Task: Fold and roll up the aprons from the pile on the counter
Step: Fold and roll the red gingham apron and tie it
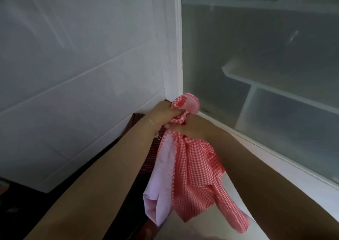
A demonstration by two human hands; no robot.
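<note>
From where I watch, the nearest thing is the loose tail of the red gingham apron [194, 175], hanging low in the middle of the view with its pale lining turned out along its left side. Its long axis runs close to vertical, from the bunched top down to the trailing ends, and it hangs clear of the pale desk [233, 192] beneath it as far as I can judge. Further up, both forearms come together on the top of the cloth. My right hand [190, 127] is curled around the gathered neck of the fabric just below the bunch, and my left hand [163, 114] sits just beside and slightly above it, fingers wrapped over the same twisted section, so the two hands are touching or nearly so. The apron lies below the hands, not in front of them, and I judge that spreading it for a fold means drawing the hands apart sideways and lowering the cloth flat. Room is tight for that: the white tiled wall [77, 78] closes in on the left and the frosted glass cabinet door [266, 65] on the right, meeting at a corner post right behind the hands. Behind my left wrist, against the wall, lies dark striped cloth [137, 120], probably the remaining pile, though I cannot tell how much of it there is. The open space is toward me.
</note>
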